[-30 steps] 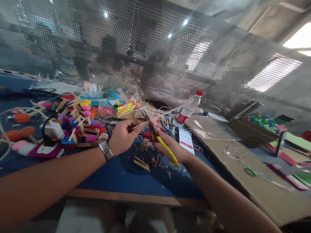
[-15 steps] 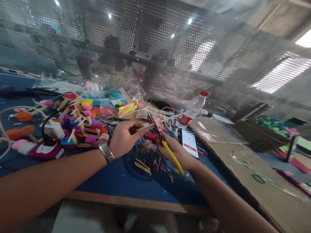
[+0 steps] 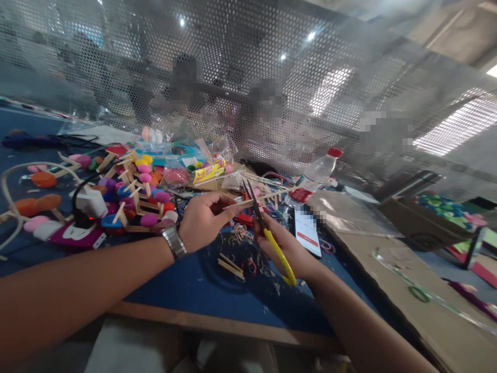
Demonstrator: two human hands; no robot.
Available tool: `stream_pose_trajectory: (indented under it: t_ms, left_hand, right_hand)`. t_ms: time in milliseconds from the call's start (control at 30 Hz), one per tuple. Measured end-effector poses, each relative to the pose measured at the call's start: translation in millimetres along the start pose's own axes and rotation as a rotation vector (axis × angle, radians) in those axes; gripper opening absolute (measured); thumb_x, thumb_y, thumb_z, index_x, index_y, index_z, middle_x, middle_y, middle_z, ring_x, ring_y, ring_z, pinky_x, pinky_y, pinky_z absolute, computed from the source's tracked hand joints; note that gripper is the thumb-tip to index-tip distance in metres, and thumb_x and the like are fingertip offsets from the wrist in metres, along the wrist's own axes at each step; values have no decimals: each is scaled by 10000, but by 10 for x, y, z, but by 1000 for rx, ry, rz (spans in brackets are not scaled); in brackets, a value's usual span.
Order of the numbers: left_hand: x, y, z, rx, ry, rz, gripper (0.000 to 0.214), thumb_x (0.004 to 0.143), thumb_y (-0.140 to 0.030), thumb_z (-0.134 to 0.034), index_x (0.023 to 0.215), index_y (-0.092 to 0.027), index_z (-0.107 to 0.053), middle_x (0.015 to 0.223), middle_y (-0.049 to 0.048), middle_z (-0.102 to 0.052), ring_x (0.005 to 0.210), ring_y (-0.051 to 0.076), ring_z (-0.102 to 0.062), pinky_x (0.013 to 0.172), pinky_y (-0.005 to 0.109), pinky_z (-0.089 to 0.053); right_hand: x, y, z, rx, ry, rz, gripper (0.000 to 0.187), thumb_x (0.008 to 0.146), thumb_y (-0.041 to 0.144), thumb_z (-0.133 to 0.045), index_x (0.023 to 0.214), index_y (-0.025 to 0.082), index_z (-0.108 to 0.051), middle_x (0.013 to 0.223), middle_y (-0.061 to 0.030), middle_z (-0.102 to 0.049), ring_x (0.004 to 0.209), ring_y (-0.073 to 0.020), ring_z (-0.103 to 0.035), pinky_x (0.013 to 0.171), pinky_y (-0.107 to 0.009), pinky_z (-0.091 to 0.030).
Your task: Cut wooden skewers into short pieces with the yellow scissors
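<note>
My left hand (image 3: pixel 204 220), with a metal watch on the wrist, pinches one end of a thin wooden stick (image 3: pixel 248 202) that points right. My right hand (image 3: pixel 285 246) is closed round yellow-handled scissors (image 3: pixel 267 230). Their dark blades point up and away and meet the stick near its middle. Both hands hover over the blue table top (image 3: pixel 182 282). Two short cut sticks (image 3: pixel 231 265) and wood shavings lie on the blue surface below the hands.
A heap of stick frames with coloured pom-poms (image 3: pixel 135 199) and a white charger (image 3: pixel 90 202) lie left. A water bottle (image 3: pixel 315 176) and a phone (image 3: pixel 307 232) sit right of the hands, then cardboard (image 3: pixel 388 269). A perforated metal screen (image 3: pixel 248 88) stands behind, with people beyond it.
The view has drifted a little, so both hands sit slightly lower and to the right. The scissor blades have come closer together on the stick.
</note>
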State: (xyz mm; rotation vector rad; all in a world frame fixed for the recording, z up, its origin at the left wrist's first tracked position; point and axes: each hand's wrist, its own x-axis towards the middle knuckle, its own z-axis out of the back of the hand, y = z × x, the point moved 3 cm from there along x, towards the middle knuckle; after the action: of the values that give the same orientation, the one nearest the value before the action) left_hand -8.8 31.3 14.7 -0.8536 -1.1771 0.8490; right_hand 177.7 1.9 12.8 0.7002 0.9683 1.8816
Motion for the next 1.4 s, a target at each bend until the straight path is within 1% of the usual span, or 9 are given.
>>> stream_pose_trajectory:
  t_ms: [400,500,633,767,933,1033,1167,1300,1400]
  left_hand:
    - [25,22,-22,-38,7,-10,245,846,-384,-693,916,-152,-665,712,14,-675,544,95,-592,509,206,-473]
    - [25,46,-32,37,26,-42,329,822,-397,-708,1031,-158,-622,714,3,-651,572,113,-589,527,226,-466]
    - [17,80,-59,254,145,-39,384,799,-327,-708,1110,-171,-545,694,-24,-636,624,149,-608,577,259,-451]
    - [17,97,-63,463,249,-9,378,791,-343,-718,1089,-165,-568,713,-8,-647,654,176,-606,598,285,-419]
    - [21,-2,-32,481,190,-139,432,897,-490,-578,1141,-133,-578,891,77,-691,795,221,-629,721,338,-466]
    - [10,-55,-39,436,211,-184,346,971,-427,-467,1106,-143,-612,922,92,-720,848,232,-661,776,344,-482]
    - [3,-63,-47,398,222,-184,286,981,-338,-456,1082,-151,-646,957,97,-748,914,247,-692,828,350,-505]
    - [4,-37,-56,343,246,-193,287,986,-284,-430,1059,-169,-683,1037,100,-753,1025,255,-689,901,364,-517]
    - [5,-26,-59,315,251,-201,298,988,-284,-429,1049,-174,-699,1083,103,-750,1048,254,-689,923,363,-519]
  right_hand:
    - [8,-133,-15,167,-26,-31,117,831,245,-524,872,243,-414,684,59,-368,523,-102,-320,461,-251,-293]
    - [27,-190,6,241,-57,-82,169,832,288,-567,882,249,-410,667,72,-364,490,-89,-302,435,-238,-267]
    - [24,-203,14,291,-68,-137,222,829,327,-595,906,261,-398,659,82,-351,464,-81,-287,418,-226,-245]
    - [20,-150,24,182,-67,-84,147,841,283,-545,891,253,-409,679,64,-396,501,-100,-327,467,-248,-295]
    - [48,-109,80,-134,-97,32,120,765,211,-496,837,237,-403,688,48,-415,605,-138,-385,578,-279,-346]
    - [50,-103,82,-258,-76,19,127,758,222,-465,854,238,-385,683,49,-431,598,-142,-388,573,-279,-328]
    - [27,-32,40,-384,-41,10,136,750,196,-454,826,245,-353,663,51,-438,573,-139,-387,548,-271,-286]
    - [1,52,4,-403,-28,-3,169,747,179,-480,811,247,-339,626,65,-421,543,-131,-366,527,-260,-260]
    - [-14,87,-1,-378,-20,-7,147,811,247,-509,846,242,-367,632,65,-439,551,-134,-387,530,-256,-271]
